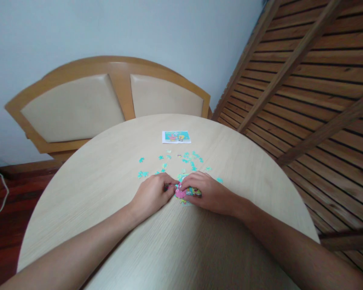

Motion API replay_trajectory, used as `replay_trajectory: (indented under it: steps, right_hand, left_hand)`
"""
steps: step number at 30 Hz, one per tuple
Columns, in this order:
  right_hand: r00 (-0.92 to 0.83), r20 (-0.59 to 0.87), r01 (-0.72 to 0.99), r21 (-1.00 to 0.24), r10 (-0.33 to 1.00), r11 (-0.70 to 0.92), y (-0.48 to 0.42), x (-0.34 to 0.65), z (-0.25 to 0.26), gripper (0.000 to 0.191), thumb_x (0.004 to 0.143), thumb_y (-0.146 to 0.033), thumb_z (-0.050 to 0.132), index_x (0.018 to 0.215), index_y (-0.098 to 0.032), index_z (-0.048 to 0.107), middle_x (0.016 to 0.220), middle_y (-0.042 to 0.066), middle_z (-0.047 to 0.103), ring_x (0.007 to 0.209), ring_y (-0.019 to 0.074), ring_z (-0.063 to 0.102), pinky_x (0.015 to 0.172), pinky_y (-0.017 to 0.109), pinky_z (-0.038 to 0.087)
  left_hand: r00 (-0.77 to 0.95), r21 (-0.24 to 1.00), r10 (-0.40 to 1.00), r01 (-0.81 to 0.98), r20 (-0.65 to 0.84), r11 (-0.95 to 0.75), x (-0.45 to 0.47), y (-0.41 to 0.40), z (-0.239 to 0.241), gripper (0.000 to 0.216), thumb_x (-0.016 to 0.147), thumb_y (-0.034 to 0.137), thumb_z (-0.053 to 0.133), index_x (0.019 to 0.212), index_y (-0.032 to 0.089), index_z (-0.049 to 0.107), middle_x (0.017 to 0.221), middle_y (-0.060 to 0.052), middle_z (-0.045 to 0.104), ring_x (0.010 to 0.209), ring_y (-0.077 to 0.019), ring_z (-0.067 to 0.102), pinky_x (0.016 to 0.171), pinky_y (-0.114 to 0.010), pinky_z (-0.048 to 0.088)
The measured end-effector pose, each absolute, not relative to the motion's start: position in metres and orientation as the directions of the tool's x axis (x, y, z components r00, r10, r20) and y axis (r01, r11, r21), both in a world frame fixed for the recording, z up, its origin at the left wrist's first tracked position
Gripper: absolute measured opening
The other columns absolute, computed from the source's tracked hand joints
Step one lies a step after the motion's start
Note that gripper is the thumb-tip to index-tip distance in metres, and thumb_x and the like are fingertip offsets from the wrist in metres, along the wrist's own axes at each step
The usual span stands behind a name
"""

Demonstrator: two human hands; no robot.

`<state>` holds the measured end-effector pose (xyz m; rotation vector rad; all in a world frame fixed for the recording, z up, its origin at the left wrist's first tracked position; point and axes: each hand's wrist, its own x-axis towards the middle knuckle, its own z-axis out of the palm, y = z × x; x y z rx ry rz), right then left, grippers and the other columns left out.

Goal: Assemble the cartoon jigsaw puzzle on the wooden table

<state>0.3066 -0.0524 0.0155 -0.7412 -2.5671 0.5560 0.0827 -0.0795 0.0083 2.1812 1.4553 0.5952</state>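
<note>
A partly joined jigsaw puzzle point(180, 194), pink, yellow and teal, lies flat on the round table between my hands. At its left edge my left hand point(153, 192) is closed, thumb and fingertips pinched on a small pink puzzle piece point(170, 187) that they mostly cover. From the right, my right hand point(213, 192) curls over the joined part, with fingertips at its top and the thumb lower down, holding it. My right fingers hide some of the picture. Several loose teal pieces point(193, 164) are scattered just beyond both hands.
Farther back on the pale wooden table point(115, 157) lies a printed reference picture point(177, 137). More loose pieces point(142, 174) sit to the left. A cushioned wooden chair point(117, 92) stands behind the table, and a slatted wooden panel point(305, 88) slants along the right.
</note>
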Motion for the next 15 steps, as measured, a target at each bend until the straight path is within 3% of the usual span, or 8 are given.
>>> replay_trajectory:
  steps: [6,15]
  right_hand:
    - [-0.785,0.254,0.422,-0.450,0.565,0.787,-0.053,0.309,0.016,0.019,0.097,-0.036,0.065,0.109,-0.025,0.076,0.112,0.006,0.072,0.106,0.0220,0.064,0.096,0.039,0.046]
    - [-0.790,0.247,0.430,-0.429,0.561,0.795,-0.053,0.310,0.014,0.020,0.098,-0.035,0.064,0.110,-0.026,0.077,0.113,0.007,0.072,0.108,0.0227,0.064,0.097,0.040,0.047]
  left_hand:
    - [0.400,0.524,0.910,0.755,0.109,-0.395,0.081,-0.079,0.007,0.028,0.095,0.021,0.057,0.111,0.029,0.078,0.103,-0.004,0.073,0.095,-0.0226,0.068,0.085,-0.032,0.050]
    - [0.381,0.540,0.916,0.748,0.126,-0.386,0.072,-0.074,0.011,0.017,0.094,0.023,0.061,0.099,0.025,0.077,0.104,-0.004,0.072,0.093,-0.0213,0.067,0.082,-0.031,0.050]
